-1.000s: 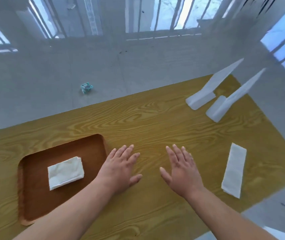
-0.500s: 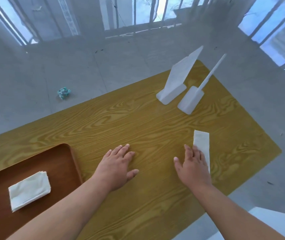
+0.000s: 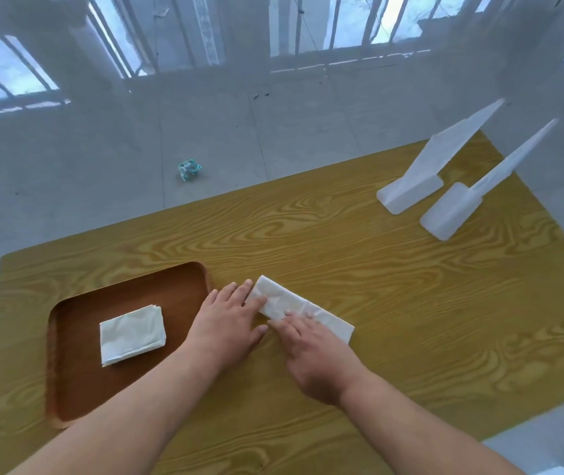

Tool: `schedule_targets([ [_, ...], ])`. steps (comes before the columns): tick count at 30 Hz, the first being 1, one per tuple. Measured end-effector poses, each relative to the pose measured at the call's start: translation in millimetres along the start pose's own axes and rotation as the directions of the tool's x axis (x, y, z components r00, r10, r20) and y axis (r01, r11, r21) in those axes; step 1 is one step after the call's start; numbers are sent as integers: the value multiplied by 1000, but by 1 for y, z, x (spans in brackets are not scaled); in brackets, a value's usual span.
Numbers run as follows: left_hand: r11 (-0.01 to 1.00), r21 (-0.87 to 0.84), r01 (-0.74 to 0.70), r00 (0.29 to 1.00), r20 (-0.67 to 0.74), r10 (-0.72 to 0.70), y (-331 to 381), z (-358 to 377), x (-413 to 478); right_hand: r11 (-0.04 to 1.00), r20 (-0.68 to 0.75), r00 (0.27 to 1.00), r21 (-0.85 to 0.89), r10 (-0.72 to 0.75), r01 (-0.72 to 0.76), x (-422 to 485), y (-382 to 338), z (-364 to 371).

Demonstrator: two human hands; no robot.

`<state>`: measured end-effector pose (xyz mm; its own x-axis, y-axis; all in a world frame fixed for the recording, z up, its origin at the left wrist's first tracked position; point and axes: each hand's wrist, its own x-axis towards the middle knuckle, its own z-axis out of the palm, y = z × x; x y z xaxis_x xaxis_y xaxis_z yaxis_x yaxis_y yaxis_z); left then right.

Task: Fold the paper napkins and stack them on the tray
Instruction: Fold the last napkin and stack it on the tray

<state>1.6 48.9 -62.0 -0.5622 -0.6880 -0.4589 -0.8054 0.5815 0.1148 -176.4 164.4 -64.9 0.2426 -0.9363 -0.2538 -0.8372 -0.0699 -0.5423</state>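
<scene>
On table [image 3: 410, 303], L hand [image 3: 225, 323], R hand [image 3: 311, 351] pressing napkin [image 3: 284, 301]

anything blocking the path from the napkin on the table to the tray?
Nothing visible besides the left hand itself, which lies between the long napkin and the tray. The right hand rests on it too. A folded napkin already sits in the tray.

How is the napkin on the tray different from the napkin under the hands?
The napkin on the tray is folded into a compact, thick rectangle; the napkin under the hands is a long, flat strip. The first lies untouched inside the brown tray; the second lies on the wooden table, pressed by the left hand and right hand. Both are white paper.
</scene>
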Motion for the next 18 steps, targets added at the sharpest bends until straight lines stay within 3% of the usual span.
schedule_targets([
  [4,999,34,23,999,-35,-22,3,1,-5,991,-151,987,-106,62,-79,-13,14,-3],
  [7,997,53,49,991,-128,-42,11,-5,-2,978,-102,983,-130,153,-166,-21,29,-7],
  [12,999,-40,36,993,-112,-40,23,-13,12,990,-72,991,-86,110,-116,-27,42,-13],
  [18,996,25,89,996,-27,-88,27,-20,28,991,-142,990,-134,-9,-11,-36,40,-14],
])
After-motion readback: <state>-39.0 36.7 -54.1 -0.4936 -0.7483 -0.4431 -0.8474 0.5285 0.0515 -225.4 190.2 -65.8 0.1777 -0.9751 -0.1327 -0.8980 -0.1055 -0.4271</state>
